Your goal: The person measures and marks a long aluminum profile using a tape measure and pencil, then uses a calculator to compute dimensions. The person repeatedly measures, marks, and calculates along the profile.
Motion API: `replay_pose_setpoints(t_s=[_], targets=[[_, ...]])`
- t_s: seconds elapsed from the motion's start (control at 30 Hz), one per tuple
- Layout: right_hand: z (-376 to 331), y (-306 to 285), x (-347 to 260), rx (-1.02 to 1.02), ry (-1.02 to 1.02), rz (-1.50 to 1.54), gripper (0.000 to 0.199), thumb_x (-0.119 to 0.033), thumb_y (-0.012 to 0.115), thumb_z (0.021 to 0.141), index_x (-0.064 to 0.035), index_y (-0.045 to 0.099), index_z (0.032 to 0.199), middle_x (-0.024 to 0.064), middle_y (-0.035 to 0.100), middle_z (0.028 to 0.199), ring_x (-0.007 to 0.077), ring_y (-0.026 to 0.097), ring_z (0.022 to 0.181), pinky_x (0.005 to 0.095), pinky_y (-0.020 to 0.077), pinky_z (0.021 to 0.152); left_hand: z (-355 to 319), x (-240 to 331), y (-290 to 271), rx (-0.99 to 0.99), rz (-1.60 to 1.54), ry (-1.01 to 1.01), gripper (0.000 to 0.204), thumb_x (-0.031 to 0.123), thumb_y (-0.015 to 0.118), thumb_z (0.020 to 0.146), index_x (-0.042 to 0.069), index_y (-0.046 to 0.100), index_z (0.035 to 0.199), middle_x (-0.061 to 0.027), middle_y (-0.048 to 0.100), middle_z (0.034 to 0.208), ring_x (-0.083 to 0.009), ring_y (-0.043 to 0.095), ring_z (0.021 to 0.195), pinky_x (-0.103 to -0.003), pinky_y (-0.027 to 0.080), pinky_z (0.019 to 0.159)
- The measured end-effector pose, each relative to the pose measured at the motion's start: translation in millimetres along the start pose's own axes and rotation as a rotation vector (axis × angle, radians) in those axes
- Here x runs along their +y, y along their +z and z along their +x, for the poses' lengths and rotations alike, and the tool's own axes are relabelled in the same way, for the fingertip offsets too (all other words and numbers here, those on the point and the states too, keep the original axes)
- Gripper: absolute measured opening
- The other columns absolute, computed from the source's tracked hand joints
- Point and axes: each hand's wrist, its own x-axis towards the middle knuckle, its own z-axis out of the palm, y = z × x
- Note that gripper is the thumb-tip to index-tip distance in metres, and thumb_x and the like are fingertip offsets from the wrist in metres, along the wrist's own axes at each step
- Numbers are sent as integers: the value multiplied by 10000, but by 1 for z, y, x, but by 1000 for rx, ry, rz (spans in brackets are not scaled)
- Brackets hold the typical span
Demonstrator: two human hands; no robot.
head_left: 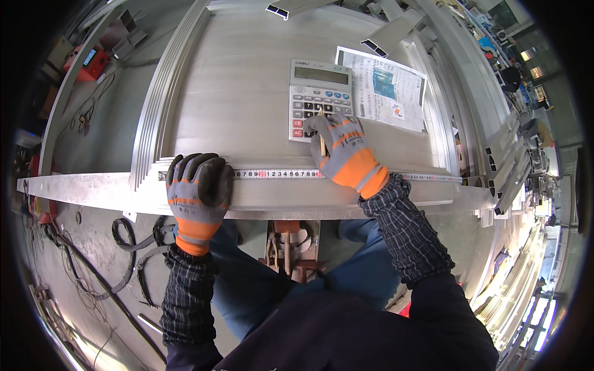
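Note:
Both my hands wear grey and orange work gloves. My left hand (199, 191) presses down at the left end of a tape measure (281, 174), its fingers curled over the blade and the metal profile's front edge. The blade lies stretched to the right along that edge. Between the fingers of my right hand (346, 145) is a thin pencil (322, 139), its upper end over the keys of a grey calculator (320, 75). That hand covers the calculator's lower right keys and part of the blade. A printed sheet (396, 93) with handwriting lies partly under the calculator.
Aluminium profiles (164, 102) border the flat metal panel (235, 80). Cut profile ends (377, 46) stick in at the far side. Black hoses (124, 238) lie on the floor at left, and a red device (93, 62) stands far left. Long metal lengths (513, 266) are stacked at right.

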Motion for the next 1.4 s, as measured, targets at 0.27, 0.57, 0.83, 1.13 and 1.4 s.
replay_pose_setpoints(t_s=[0.27, 0.57, 0.83, 1.13, 1.4], targets=[[-7, -38, -5, 179, 130, 191, 266, -98, 647, 1070, -97, 695, 1331, 209, 793, 1282, 466, 719, 1146, 549, 561, 1044, -7, -5, -5, -9, 9, -37, 260, 199, 892, 923, 102, 828, 1156, -116, 817, 1179, -379, 753, 1147, -543, 543, 1161], [-32, -26, 18, 253, 73, 141, 293, -117, 706, 999, -104, 696, 1292, 167, 810, 1186, 445, 720, 1106, 568, 521, 1000, -5, -6, 1, 4, -11, -35, 248, 209, 894, 933, 107, 836, 1151, -107, 822, 1169, -370, 761, 1133, -546, 548, 1149], [-34, -23, 20, 214, 85, 59, 327, -177, 727, 999, -135, 718, 1323, 170, 809, 1151, 438, 711, 1120, 576, 523, 1016, -8, -8, 3, -18, -3, -39, 266, 205, 893, 929, 107, 836, 1169, -104, 820, 1188, -371, 756, 1147, -549, 556, 1131], [-42, -10, 26, 353, 67, 9, 329, -181, 720, 1011, -107, 721, 1331, 197, 793, 1152, 457, 703, 1094, 585, 523, 1008, -4, -5, -2, -5, 5, -11, 291, 212, 896, 921, 107, 833, 1185, -110, 816, 1204, -373, 751, 1167, -538, 553, 1147], [-37, -34, 9, 306, 45, 154, 278, -99, 719, 988, -99, 737, 1265, 173, 788, 1176, 449, 696, 1104, 561, 512, 1028, -2, -1, -3, 6, 15, -13, 214, 174, 865, 964, 99, 837, 1162, -123, 838, 1179, -376, 774, 1138, -553, 569, 1130]])
